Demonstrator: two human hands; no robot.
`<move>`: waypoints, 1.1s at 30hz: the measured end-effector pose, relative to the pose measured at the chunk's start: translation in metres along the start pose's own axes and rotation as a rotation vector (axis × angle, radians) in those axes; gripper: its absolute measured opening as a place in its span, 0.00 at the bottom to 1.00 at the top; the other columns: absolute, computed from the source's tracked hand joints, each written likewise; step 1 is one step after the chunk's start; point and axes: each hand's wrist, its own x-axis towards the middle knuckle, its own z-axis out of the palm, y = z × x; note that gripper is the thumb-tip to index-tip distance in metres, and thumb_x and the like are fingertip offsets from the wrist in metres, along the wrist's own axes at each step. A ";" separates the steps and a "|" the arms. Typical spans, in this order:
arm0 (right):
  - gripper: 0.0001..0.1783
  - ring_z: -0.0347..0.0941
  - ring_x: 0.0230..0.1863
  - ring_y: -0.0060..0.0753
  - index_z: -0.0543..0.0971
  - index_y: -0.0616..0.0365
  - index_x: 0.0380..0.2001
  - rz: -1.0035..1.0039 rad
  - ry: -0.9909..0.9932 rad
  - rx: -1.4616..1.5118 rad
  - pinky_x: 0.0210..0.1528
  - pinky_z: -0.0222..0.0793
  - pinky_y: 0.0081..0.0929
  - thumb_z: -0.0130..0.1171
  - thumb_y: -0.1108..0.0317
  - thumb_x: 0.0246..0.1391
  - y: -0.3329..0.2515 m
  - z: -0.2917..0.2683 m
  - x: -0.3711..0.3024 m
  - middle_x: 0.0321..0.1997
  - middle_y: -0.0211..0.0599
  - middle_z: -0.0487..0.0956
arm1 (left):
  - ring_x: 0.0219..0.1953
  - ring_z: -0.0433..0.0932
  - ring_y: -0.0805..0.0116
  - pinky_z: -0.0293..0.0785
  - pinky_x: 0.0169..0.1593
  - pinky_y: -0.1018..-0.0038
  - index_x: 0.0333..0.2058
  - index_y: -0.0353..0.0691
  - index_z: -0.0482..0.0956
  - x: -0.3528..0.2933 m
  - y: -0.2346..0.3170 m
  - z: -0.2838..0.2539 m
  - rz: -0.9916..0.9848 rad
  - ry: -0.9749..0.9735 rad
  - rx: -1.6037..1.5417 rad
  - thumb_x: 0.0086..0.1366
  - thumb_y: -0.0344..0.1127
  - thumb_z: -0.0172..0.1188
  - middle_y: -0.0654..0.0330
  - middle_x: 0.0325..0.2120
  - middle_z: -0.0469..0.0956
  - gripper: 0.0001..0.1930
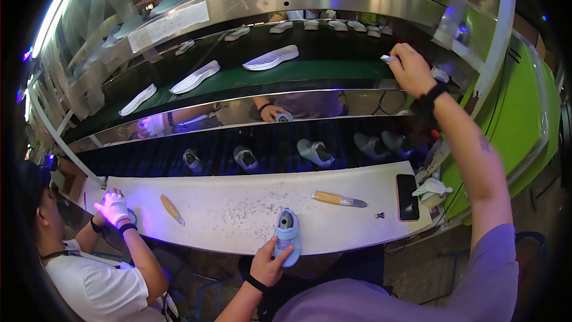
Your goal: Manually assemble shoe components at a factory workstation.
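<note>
One light-blue shoe (287, 235) sits in the left hand (266, 267), the fingers curled around its near end. Well beyond and right of that hand, the right hand (412, 73) pinches a small whitish piece (387, 58), its kind unclear, by a green conveyor belt (333, 70). Right of the left hand lie a wooden-handled tool (338, 199) and a smartphone (407, 198).
</note>
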 end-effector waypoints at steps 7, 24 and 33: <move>0.07 0.82 0.36 0.39 0.80 0.63 0.40 -0.050 0.196 0.750 0.43 0.76 0.29 0.60 0.73 0.60 -0.141 -0.026 -0.181 0.40 0.46 0.85 | 0.60 0.69 0.43 0.68 0.62 0.54 0.54 0.59 0.82 0.038 0.011 -0.010 0.004 0.002 0.007 0.38 0.31 0.72 0.48 0.62 0.69 0.37; 0.30 0.72 0.60 0.37 0.77 0.61 0.29 0.618 -0.453 1.581 0.62 0.66 0.35 0.63 0.39 0.59 -0.209 0.023 -0.309 0.60 0.52 0.75 | 0.43 0.79 0.56 0.68 0.60 0.58 0.47 0.36 0.74 0.098 0.070 0.029 -0.096 0.268 -0.716 0.60 0.50 0.68 0.52 0.40 0.81 0.26; 0.23 0.69 0.63 0.38 0.78 0.61 0.31 0.561 -0.520 1.490 0.62 0.66 0.36 0.71 0.50 0.56 -0.215 0.011 -0.316 0.63 0.50 0.72 | 0.38 0.73 0.66 0.73 0.48 0.68 0.33 0.37 0.77 0.066 0.122 -0.019 -0.266 0.152 -0.466 0.59 0.46 0.72 0.45 0.58 0.67 0.18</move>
